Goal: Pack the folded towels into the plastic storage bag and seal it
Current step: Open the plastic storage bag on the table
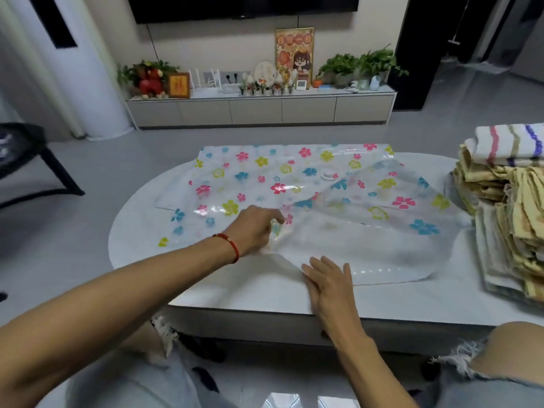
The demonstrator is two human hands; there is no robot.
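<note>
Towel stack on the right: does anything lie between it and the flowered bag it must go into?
Nothing visible lies between them: the towel stack sits right beside the storage bag on the table. The bag lies flat; the left hand lifts one layer while the right hand presses flat on it.

Clear bag point(282, 184) pink, blue, yellow flowers; top towel point(512, 142) white, striped; bracelet point(231, 244) red.

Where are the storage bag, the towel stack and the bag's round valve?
storage bag point(250, 175), head view, flowered top sheet.
towel stack point(512, 207), head view, yellow folded edges.
round valve point(329, 175), head view, white cap.
</note>
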